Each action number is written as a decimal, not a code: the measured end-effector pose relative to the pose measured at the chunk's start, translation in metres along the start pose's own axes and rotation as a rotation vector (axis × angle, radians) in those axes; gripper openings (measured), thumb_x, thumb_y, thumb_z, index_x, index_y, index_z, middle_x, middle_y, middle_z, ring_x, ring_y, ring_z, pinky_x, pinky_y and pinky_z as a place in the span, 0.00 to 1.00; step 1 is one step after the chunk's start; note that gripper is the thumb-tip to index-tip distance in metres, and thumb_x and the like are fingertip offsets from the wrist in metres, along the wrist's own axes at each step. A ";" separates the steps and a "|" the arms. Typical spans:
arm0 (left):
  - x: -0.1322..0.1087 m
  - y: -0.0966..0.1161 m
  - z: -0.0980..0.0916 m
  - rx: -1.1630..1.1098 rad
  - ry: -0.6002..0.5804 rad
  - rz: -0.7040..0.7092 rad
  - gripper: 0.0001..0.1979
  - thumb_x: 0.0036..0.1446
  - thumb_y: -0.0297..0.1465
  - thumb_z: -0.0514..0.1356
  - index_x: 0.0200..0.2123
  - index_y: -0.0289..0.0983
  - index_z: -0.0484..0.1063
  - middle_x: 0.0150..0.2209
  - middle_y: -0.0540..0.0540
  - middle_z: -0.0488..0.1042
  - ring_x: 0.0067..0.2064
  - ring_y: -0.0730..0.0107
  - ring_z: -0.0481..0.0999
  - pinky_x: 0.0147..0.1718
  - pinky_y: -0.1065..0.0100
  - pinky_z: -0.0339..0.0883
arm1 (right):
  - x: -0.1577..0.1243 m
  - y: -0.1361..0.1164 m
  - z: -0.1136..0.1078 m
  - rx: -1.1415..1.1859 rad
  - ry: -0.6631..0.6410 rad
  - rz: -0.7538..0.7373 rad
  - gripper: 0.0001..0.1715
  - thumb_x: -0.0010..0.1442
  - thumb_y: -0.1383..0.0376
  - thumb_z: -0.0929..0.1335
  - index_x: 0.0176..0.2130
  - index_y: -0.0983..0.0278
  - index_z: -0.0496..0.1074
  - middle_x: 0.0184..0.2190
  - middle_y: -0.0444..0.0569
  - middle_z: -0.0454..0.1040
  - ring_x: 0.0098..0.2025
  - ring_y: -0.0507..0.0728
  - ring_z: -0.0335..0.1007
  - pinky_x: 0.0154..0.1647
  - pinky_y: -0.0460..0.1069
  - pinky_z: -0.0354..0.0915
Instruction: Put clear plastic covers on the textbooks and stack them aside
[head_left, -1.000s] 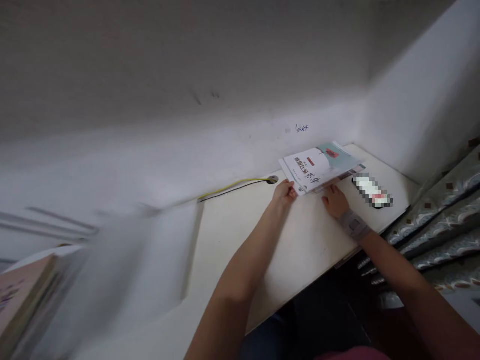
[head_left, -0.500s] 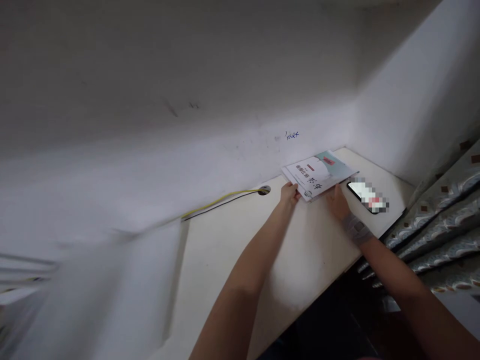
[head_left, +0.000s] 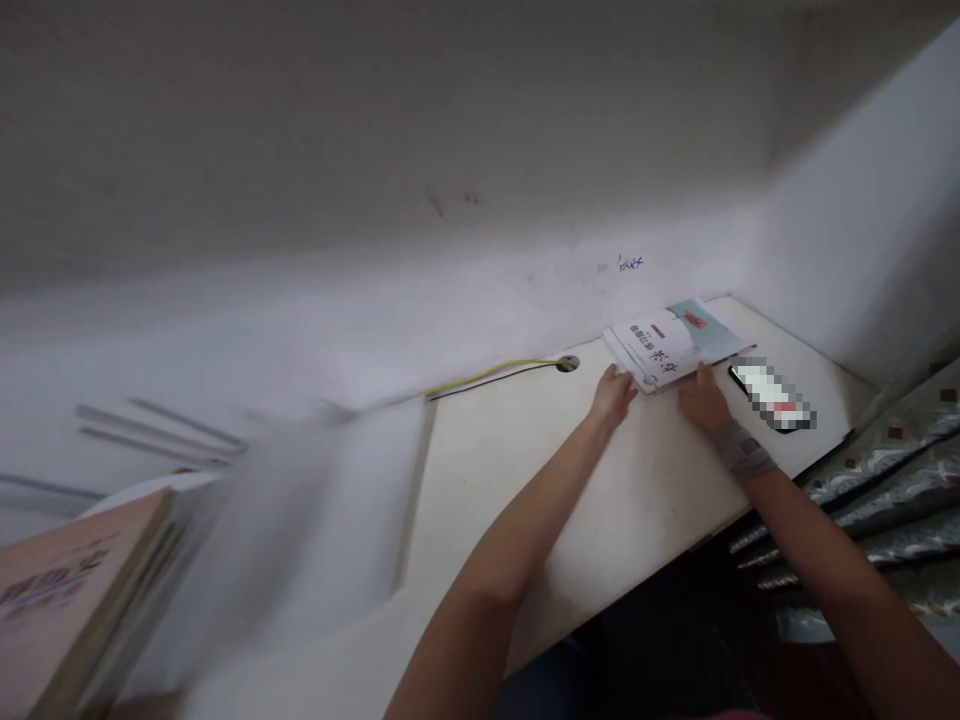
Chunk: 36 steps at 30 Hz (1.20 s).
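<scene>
A calligraphy workbook (head_left: 664, 345) with a white and pale green cover lies near the back wall on the white desk (head_left: 510, 480), with another book or sheets seemingly under it. My left hand (head_left: 615, 395) grips its near left corner, fingers closed at the edge. At the near long edge, my right hand (head_left: 705, 398) holds the workbook with the thumb at the cover; the other fingers are partly hidden. A grey band (head_left: 742, 450) is around my right wrist.
A phone (head_left: 772, 395) with a blurred-out screen lies right of the workbook. Yellow and black cables (head_left: 495, 366) run into a desk hole (head_left: 568, 364). A white panel (head_left: 375, 500) and a pink-covered book (head_left: 75, 590) stand left. A patterned curtain (head_left: 885, 480) hangs right.
My view has turned left, so the desk and workbook appear farther right and the pink-covered book has come into view. Both hands stay on the workbook.
</scene>
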<state>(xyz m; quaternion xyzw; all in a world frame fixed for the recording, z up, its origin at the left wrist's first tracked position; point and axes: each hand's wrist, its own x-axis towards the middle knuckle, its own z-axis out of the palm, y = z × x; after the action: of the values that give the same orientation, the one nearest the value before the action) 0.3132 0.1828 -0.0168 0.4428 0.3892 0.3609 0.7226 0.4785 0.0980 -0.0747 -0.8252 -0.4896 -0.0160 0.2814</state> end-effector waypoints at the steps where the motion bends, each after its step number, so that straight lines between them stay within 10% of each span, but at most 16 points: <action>1: -0.005 0.001 -0.003 0.033 0.007 0.011 0.19 0.51 0.26 0.58 0.48 0.36 0.64 0.38 0.43 0.72 0.39 0.71 0.73 0.40 0.67 0.65 | 0.000 0.001 -0.001 -0.003 0.000 -0.013 0.41 0.53 0.63 0.61 0.60 0.82 0.50 0.60 0.73 0.55 0.63 0.69 0.51 0.58 0.60 0.56; 5: -0.041 0.016 -0.035 0.210 0.004 0.105 0.17 0.49 0.26 0.60 0.45 0.37 0.69 0.42 0.42 0.72 0.43 0.66 0.72 0.44 0.64 0.64 | 0.001 -0.001 -0.011 0.006 0.038 -0.056 0.39 0.53 0.64 0.60 0.59 0.83 0.50 0.58 0.75 0.57 0.61 0.72 0.52 0.56 0.65 0.55; 9: -0.106 0.041 -0.110 0.390 0.013 0.226 0.10 0.43 0.25 0.64 0.33 0.38 0.75 0.42 0.42 0.75 0.48 0.58 0.70 0.55 0.59 0.56 | -0.008 -0.006 -0.026 0.051 0.140 -0.137 0.36 0.56 0.64 0.57 0.60 0.78 0.49 0.61 0.71 0.51 0.65 0.70 0.43 0.58 0.68 0.50; 14: -0.192 0.052 -0.226 1.020 0.462 0.453 0.13 0.46 0.25 0.62 0.38 0.38 0.73 0.55 0.36 0.67 0.63 0.47 0.54 0.61 0.51 0.42 | -0.033 -0.031 -0.028 0.067 0.104 -0.587 0.28 0.60 0.61 0.58 0.58 0.67 0.58 0.58 0.63 0.59 0.62 0.65 0.52 0.59 0.63 0.54; 18: -0.229 0.047 -0.278 1.392 0.609 0.221 0.11 0.52 0.29 0.58 0.40 0.34 0.69 0.56 0.31 0.65 0.61 0.45 0.58 0.58 0.48 0.50 | -0.062 -0.080 -0.018 0.070 -0.101 -0.850 0.23 0.62 0.61 0.58 0.53 0.66 0.65 0.56 0.61 0.63 0.60 0.63 0.57 0.58 0.61 0.57; 25: -0.237 0.043 -0.276 1.415 0.526 0.153 0.06 0.53 0.27 0.55 0.28 0.38 0.71 0.48 0.37 0.73 0.49 0.57 0.72 0.50 0.62 0.62 | -0.115 -0.155 -0.006 0.076 -0.301 -1.075 0.22 0.62 0.62 0.60 0.54 0.66 0.66 0.58 0.62 0.63 0.61 0.64 0.56 0.59 0.62 0.56; 31: -0.241 0.052 -0.272 1.387 0.587 0.118 0.11 0.53 0.25 0.51 0.22 0.37 0.70 0.33 0.38 0.76 0.37 0.60 0.76 0.39 0.66 0.64 | -0.126 -0.152 0.007 0.048 -0.348 -1.102 0.25 0.63 0.58 0.60 0.55 0.67 0.65 0.58 0.63 0.63 0.61 0.65 0.57 0.57 0.61 0.58; 36: -0.245 0.059 -0.259 1.370 0.756 0.071 0.11 0.58 0.29 0.48 0.36 0.35 0.70 0.29 0.37 0.75 0.35 0.56 0.75 0.36 0.63 0.63 | -0.126 -0.152 0.009 0.062 -0.380 -1.047 0.26 0.63 0.57 0.61 0.56 0.69 0.64 0.58 0.66 0.62 0.61 0.67 0.55 0.58 0.63 0.57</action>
<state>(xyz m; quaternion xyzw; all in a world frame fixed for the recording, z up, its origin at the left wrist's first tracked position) -0.0330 0.0837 0.0179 0.6493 0.7305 0.1895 0.0945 0.2864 0.0570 -0.0518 -0.4515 -0.8765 0.0100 0.1668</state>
